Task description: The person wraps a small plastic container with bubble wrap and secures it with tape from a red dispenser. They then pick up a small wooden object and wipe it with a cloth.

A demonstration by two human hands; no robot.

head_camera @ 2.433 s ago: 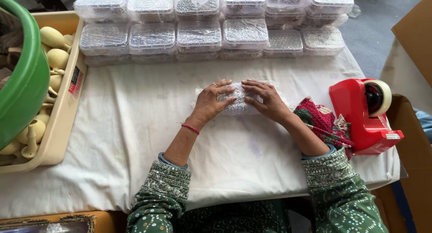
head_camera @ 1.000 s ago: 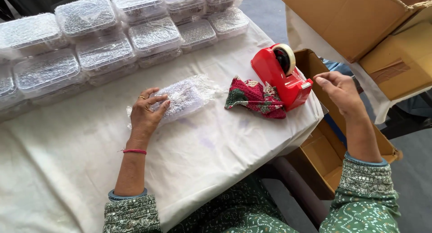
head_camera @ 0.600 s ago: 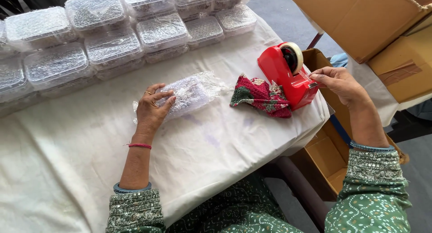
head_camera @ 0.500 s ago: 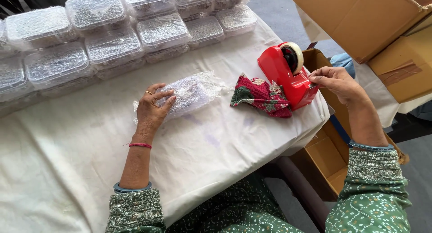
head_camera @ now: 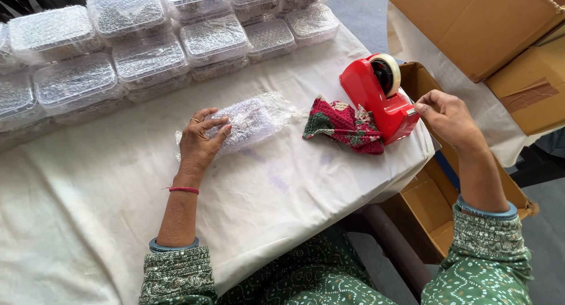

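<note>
- White cloth [head_camera: 282, 181], wrinkled and faintly stained, covers the table; open cardboard boxes [head_camera: 471, 28] stand to the right and below the table's edge.
- Left hand [head_camera: 200, 141] lies flat on the near end of a bubble-wrapped parcel [head_camera: 253, 119], fingers spread and pressing down, not closed around it.
- That parcel sits mid-table on the cloth, long and rounded, its loose wrap flaring at the far end.
- By the look of it, the parcel is light, with a soft, slippery skin over something firmer inside; the wrap would likely spring open if let go, so a flat palm over the seam, or a grip across the middle, seems the safest hold.
- Right hand [head_camera: 447, 113] is at the front of a red tape dispenser [head_camera: 379, 96], thumb and fingers pinched together at its cutter; whether tape is between them I cannot tell.
- The dispenser is hard, glossy plastic with a pale roll of tape on top, and probably heavy enough to stay put.
- Touching its left side lies a crumpled red-and-green patterned cloth pouch [head_camera: 341, 123], soft and limp.
- Along the far edge stand rows of clear lidded tubs [head_camera: 147, 52], stacked, each under crinkled wrap, their contents too fine to make out.
- Both sleeves are green with small white dots; a red thread circles the left wrist.
</note>
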